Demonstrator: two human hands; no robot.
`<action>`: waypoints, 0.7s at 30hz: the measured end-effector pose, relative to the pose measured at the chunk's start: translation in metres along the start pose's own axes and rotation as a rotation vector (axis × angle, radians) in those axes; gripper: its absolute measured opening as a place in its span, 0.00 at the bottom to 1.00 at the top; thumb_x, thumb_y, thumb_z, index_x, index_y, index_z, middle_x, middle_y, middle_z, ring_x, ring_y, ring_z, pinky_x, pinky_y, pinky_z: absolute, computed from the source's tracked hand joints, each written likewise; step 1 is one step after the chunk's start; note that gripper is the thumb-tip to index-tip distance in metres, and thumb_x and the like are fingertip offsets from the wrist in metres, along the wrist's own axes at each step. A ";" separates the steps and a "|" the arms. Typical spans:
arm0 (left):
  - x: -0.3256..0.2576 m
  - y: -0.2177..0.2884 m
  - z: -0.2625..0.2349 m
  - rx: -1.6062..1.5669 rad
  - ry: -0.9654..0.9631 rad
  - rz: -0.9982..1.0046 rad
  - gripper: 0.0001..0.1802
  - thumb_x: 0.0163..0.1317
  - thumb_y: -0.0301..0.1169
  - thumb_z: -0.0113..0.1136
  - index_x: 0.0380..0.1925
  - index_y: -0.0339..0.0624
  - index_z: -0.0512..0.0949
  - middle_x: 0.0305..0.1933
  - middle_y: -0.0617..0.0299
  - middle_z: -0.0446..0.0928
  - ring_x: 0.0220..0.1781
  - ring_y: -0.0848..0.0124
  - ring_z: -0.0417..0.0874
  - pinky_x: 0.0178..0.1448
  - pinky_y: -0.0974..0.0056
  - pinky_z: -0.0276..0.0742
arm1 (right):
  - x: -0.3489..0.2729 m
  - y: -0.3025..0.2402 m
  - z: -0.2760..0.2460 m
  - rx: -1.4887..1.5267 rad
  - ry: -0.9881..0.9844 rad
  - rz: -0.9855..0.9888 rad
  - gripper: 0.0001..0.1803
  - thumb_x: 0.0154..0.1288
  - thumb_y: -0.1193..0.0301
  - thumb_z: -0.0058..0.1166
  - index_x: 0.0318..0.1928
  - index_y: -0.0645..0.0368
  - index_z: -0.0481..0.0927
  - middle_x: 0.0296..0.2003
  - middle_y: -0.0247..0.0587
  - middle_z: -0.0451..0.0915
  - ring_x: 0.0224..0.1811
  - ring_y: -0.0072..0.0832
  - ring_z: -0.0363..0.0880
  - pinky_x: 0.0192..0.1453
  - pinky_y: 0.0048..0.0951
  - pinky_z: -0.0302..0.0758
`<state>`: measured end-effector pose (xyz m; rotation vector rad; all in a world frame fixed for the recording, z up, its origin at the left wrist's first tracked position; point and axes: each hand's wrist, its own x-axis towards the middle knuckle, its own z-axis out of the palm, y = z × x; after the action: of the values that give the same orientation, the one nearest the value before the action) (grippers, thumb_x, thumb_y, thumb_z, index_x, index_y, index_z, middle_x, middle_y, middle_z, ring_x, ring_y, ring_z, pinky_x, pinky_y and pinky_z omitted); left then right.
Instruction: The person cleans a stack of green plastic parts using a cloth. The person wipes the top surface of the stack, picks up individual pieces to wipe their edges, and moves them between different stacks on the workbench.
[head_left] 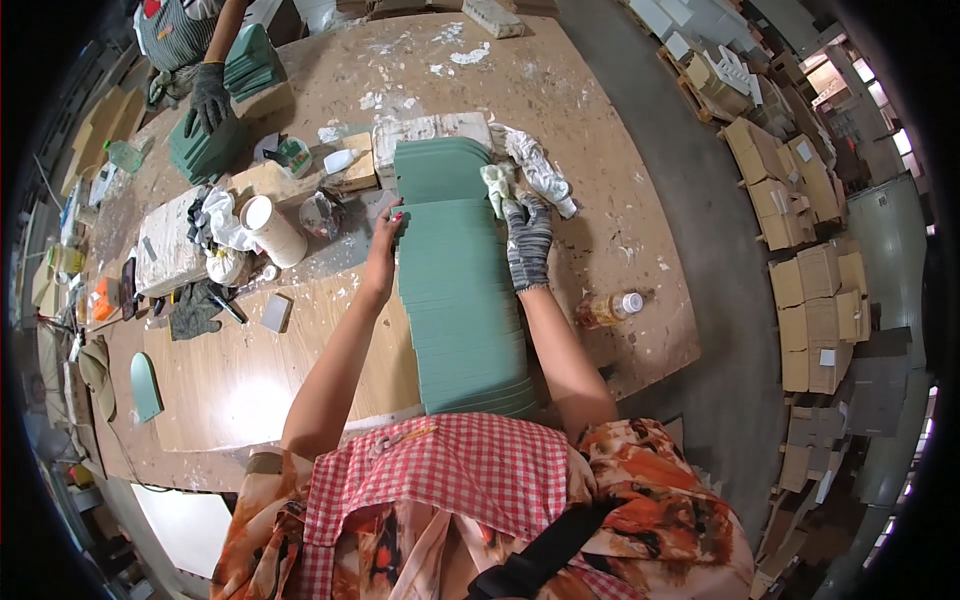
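Note:
A long row of overlapping green boards [455,290] with rounded ends stretches from my apron across the table. Its far end leans by a white-smeared block [440,130]. My left hand [383,245] is bare, its fingers stretched along the left edge of the boards, touching them near the far end. A grey striped glove covers my right hand [529,245], which is at the right edge of the boards. Its fingers are closed on a pale, stained cloth [497,187] pressed near the boards' edge. Beside it lies a crumpled white cloth [540,170].
A bottle of amber liquid [610,309] lies right of my forearm. To the left are a white cup [272,230], a dark glove [196,310] and a single green board [145,387]. Across the table, another person's gloved hand [210,98] touches stacked green boards [208,148].

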<state>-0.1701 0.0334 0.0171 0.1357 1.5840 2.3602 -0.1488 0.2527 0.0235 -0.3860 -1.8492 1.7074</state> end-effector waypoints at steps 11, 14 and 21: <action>0.007 0.002 -0.024 0.177 -0.050 0.000 0.22 0.66 0.39 0.46 0.57 0.43 0.66 0.54 0.63 0.68 0.60 0.71 0.65 0.65 0.67 0.55 | -0.048 -0.057 0.005 -0.336 -0.480 -0.259 0.05 0.61 0.76 0.54 0.38 0.64 0.77 0.38 0.43 0.76 0.40 0.32 0.76 0.50 0.30 0.73; 0.011 0.015 -0.014 0.205 -0.106 -0.003 0.19 0.66 0.35 0.47 0.56 0.46 0.68 0.53 0.62 0.69 0.60 0.70 0.65 0.65 0.68 0.55 | -0.034 -0.035 -0.038 -0.430 -0.301 -0.231 0.07 0.59 0.77 0.54 0.39 0.63 0.78 0.37 0.43 0.77 0.40 0.31 0.76 0.49 0.28 0.73; -0.003 0.032 0.013 1.216 0.095 0.402 0.18 0.66 0.36 0.44 0.54 0.48 0.72 0.62 0.58 0.67 0.71 0.56 0.57 0.72 0.40 0.38 | -0.092 -0.050 -0.018 -0.133 -0.600 -0.083 0.13 0.58 0.77 0.55 0.46 0.60 0.79 0.43 0.43 0.76 0.47 0.34 0.74 0.56 0.32 0.70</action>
<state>-0.1702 0.0330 0.0521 0.6259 3.0077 1.2468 -0.0565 0.2074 0.0517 0.1795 -2.3644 1.7700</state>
